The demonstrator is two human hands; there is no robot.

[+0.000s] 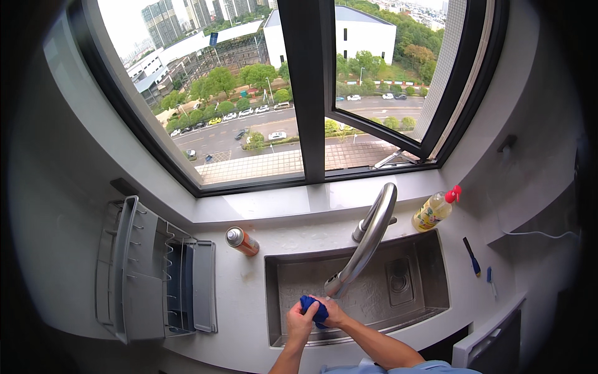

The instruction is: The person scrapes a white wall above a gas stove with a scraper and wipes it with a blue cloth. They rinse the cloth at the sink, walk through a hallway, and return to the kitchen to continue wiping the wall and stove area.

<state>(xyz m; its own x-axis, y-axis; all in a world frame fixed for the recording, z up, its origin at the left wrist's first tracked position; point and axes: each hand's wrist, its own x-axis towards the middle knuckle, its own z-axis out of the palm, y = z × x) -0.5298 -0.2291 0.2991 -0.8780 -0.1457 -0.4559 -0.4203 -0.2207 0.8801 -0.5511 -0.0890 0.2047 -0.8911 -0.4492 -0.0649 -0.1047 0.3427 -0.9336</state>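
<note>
Both my hands hold a bunched blue cloth (314, 309) over the near edge of the stainless steel sink (327, 262). My left hand (299, 320) grips its left side, with the thumb on top. Fingers of my right hand (332, 311) close around the right side, just below the spout of the steel faucet (373, 229). Whether water runs from the spout cannot be told. The sink bottom looks wet, and the drain (399, 282) lies at its right.
A grey dish rack (204, 285) stands at the left, beside a spray can (243, 241). A soap bottle with a red pump (432, 212) stands behind the sink. Two blue-handled tools, a scraper or knife (473, 259) and a smaller one (489, 276), lie right. The window (314, 93) is ahead.
</note>
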